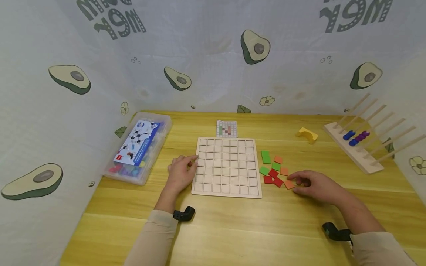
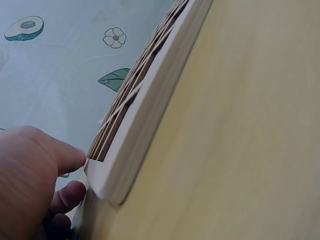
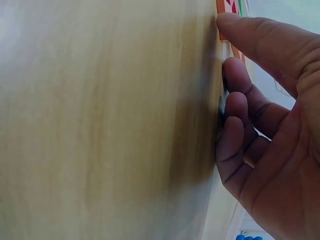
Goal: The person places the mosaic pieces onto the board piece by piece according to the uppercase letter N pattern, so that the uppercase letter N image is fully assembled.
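Observation:
A wooden grid board (image 1: 227,195) with square recesses lies flat on the table. My left hand (image 1: 181,171) rests at its left side, fingers relaxed, thumb and index tips touching the rim. In the left wrist view, the thumb (image 2: 70,157) meets the corner of the board (image 2: 145,120). To the right of the board, my right hand (image 1: 316,186) pinches an orange square tile (image 1: 288,184) between thumb and index finger, low at the tabletop. Its other fingers curl under. Beside it lie red tiles (image 1: 277,181), green tiles (image 1: 266,157) and more orange tiles (image 1: 278,159).
A printed pattern card (image 1: 227,129) lies behind the board. On the left is a clear plastic case (image 1: 139,147) with a molecule label. At the right stand a yellow arch block (image 1: 307,135) and a wooden peg rack (image 1: 354,149) with blue and purple beads.

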A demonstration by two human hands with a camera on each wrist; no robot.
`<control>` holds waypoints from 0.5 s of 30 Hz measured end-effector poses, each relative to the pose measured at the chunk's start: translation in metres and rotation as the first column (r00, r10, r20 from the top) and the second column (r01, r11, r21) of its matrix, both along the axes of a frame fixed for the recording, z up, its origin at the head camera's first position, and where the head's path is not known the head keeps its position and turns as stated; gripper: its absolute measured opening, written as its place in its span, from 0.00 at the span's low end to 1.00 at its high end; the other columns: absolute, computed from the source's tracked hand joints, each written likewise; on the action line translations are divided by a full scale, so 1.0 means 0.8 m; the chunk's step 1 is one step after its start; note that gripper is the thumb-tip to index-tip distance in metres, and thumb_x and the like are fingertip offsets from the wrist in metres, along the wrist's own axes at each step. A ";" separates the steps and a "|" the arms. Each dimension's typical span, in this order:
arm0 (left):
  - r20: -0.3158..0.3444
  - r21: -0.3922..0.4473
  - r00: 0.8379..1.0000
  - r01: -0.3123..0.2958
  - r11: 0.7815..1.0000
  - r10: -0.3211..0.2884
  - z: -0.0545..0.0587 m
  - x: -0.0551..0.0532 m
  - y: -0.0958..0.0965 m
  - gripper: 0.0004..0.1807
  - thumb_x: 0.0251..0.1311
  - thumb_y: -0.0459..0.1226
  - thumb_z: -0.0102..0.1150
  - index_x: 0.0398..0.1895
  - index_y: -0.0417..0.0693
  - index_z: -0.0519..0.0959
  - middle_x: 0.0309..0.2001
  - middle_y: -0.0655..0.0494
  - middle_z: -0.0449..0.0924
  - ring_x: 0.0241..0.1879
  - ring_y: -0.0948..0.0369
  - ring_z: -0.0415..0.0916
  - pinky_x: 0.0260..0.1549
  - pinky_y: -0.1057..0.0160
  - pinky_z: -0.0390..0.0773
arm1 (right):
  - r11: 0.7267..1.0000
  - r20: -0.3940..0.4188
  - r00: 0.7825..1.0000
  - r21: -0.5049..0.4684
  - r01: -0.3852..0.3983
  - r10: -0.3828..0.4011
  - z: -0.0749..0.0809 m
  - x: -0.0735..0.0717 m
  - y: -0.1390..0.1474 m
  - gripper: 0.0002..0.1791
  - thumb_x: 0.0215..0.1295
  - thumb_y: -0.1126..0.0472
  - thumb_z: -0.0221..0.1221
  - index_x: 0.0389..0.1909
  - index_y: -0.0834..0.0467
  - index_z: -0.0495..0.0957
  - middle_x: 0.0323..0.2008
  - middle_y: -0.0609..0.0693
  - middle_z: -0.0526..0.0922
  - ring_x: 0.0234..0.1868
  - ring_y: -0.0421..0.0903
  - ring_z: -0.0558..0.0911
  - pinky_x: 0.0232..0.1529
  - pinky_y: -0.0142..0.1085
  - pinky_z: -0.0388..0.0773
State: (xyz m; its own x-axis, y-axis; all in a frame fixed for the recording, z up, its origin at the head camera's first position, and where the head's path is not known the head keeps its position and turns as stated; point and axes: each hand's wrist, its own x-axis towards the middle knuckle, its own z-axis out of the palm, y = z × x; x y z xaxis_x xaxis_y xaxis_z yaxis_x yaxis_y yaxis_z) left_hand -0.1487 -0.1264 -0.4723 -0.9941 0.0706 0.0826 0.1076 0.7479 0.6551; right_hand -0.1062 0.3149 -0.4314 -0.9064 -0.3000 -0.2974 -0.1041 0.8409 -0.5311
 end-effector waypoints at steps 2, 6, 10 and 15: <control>-0.009 -0.009 1.000 -0.002 1.000 0.002 0.000 0.000 0.001 0.18 0.72 0.43 0.57 0.61 0.56 0.83 0.40 0.52 0.80 0.41 0.51 0.68 0.45 0.48 0.58 | 1.000 -0.002 1.000 0.002 0.002 -0.002 0.000 0.000 0.000 0.21 0.65 0.53 0.68 0.56 0.58 0.82 0.40 0.48 0.79 0.38 0.43 0.71 0.36 0.31 0.69; -0.018 -0.021 1.000 -0.009 1.000 0.009 -0.002 0.001 0.002 0.18 0.72 0.43 0.56 0.61 0.57 0.83 0.39 0.53 0.80 0.41 0.52 0.68 0.44 0.50 0.58 | 1.000 -0.002 1.000 -0.006 0.003 -0.003 -0.001 0.001 0.000 0.19 0.66 0.55 0.67 0.55 0.58 0.82 0.39 0.47 0.77 0.37 0.41 0.71 0.35 0.31 0.69; -0.030 -0.029 0.999 -0.012 0.999 0.011 -0.004 0.001 0.002 0.17 0.72 0.44 0.56 0.61 0.57 0.83 0.38 0.54 0.80 0.41 0.52 0.68 0.44 0.51 0.58 | 1.000 -0.012 1.000 -0.009 0.000 0.000 -0.002 0.001 0.001 0.17 0.66 0.56 0.67 0.53 0.57 0.83 0.38 0.46 0.77 0.36 0.38 0.70 0.35 0.30 0.69; -0.034 -0.035 0.999 -0.011 0.999 0.009 -0.006 0.001 0.001 0.18 0.73 0.44 0.56 0.62 0.57 0.83 0.38 0.54 0.81 0.40 0.53 0.67 0.44 0.51 0.58 | 1.000 -0.004 1.000 -0.008 0.013 -0.013 -0.001 0.000 0.000 0.16 0.66 0.55 0.67 0.51 0.57 0.82 0.35 0.46 0.75 0.34 0.39 0.69 0.33 0.31 0.68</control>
State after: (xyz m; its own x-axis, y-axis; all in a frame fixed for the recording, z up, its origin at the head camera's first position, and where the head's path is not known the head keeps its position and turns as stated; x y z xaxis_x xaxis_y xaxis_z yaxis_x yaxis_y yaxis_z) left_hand -0.1478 -0.1254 -0.4768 -0.9915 0.0641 0.1136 0.1214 0.7713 0.6248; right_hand -0.1060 0.3151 -0.4326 -0.9113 -0.2907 -0.2917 -0.0952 0.8379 -0.5375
